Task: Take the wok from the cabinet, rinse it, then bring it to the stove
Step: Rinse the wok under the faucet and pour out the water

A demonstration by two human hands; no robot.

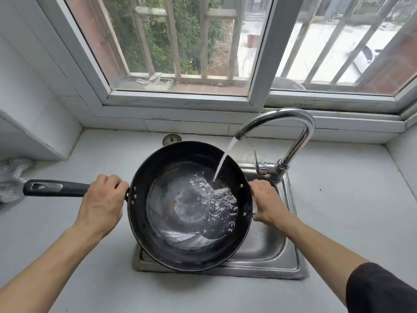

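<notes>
While water runs from the tap [279, 123] into the wok [189, 206], well into the rinse, roughly the middle of the job. Held over the steel sink [277, 251], covering most of the basin, rim about level, with a shallow pool gathering and churning on the right side of the bowl where the stream lands. Left hand [101, 199] wrapped closed round the long black handle [54, 188] right where it meets the rim, knuckles up. Right hand [266, 202] clamped on the opposite edge, apparently on a small side grip, though the fingers hide it, so cannot tell exactly what is pinched. Handle pointing left across the pale counter [79, 279], its tip close to a grey cloth [11, 179] at the far left edge.

Done, judging by how things lie: wok out of the cabinet and under the flow. Left to do: swirl and tip the water out, shut off the tap by its lever [256, 159], then carry to the stove, which lies out of view, so direction unknown. Likely heavier and sloshy with water inside; worth emptying fully before lifting away, or drips on the counter. Plug [172, 139] resting behind the rim, near the window [180, 53] ledge, not in play.
</notes>
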